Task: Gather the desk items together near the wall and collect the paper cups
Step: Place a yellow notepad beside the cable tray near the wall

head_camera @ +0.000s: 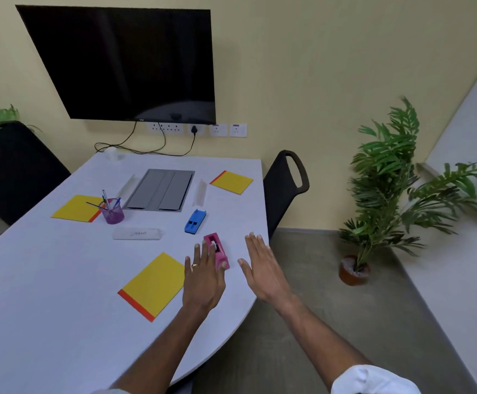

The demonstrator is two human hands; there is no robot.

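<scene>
While at table edge, right hand

White table, near edge curved. A grey panel is set flush in the top, with a left white strip and a right white strip lying along its sides.

There are three yellow pads with orange binding:
- left pad;
- far right pad;
- front pad, near the curved edge.

The purple pen cup stands upright just beside the left pad and holds pens. A white lettered label lies flat in front of the cup. The blue stapler and pink tape dispenser lie right of centre, near each other but apart.
</scene>
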